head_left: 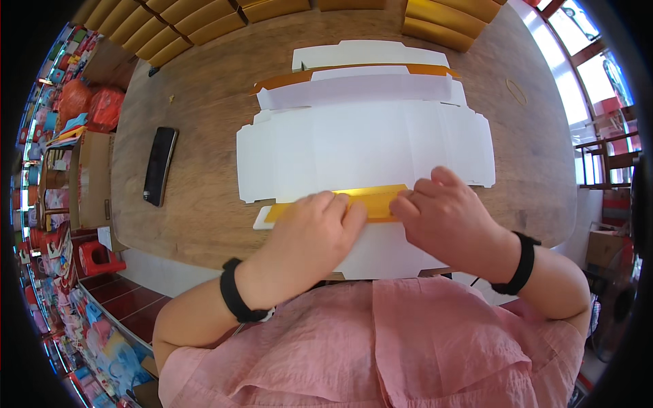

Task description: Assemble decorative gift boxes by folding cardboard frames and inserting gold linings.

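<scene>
A flat cardboard box blank [367, 146], white inside and gold outside, lies on the wooden table in front of me. Its near edge is folded over, so a gold flap [379, 205] shows between my hands. My left hand [314, 228] is closed over the left part of this flap, fingers bent and thumb toward the middle. With curled fingers, my right hand [442, 214] grips the flap's right end. Part of the fold is hidden beneath both hands. Another white panel of card [381, 251] reaches from under the flap to the table's near edge.
More white-and-gold card [371, 53] lies just beyond the blank. Folded gold boxes [449, 20] line the far edge of the wooden table [204, 136]. A black phone [160, 166] rests at the left, a rubber band [517, 91] at the right. A red stool [100, 258] stands left of the table.
</scene>
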A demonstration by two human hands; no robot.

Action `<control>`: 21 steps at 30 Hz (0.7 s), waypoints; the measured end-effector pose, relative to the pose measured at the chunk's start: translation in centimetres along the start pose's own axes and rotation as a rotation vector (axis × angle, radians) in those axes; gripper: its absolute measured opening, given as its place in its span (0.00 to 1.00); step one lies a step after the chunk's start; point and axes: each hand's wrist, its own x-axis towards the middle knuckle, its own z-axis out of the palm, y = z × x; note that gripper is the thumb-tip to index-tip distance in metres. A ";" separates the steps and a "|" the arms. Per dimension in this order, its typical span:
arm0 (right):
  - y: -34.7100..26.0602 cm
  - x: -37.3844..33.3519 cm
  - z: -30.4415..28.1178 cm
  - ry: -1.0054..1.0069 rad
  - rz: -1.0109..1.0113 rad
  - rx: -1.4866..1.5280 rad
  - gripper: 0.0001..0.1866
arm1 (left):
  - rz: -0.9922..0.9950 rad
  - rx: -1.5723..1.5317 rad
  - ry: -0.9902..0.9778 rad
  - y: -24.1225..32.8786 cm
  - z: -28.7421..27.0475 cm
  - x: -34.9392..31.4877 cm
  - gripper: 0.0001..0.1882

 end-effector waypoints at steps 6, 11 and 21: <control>4.7 2.5 0.7 0.073 0.117 0.047 0.23 | 0.048 0.011 0.245 -5.4 0.0 4.8 0.19; 3.5 2.7 1.0 0.219 0.176 -0.003 0.25 | 0.048 -0.097 0.144 -4.3 0.3 6.2 0.17; 1.1 -9.6 -0.4 0.081 0.562 1.305 0.19 | 0.364 0.145 0.640 -1.3 -8.9 1.1 0.13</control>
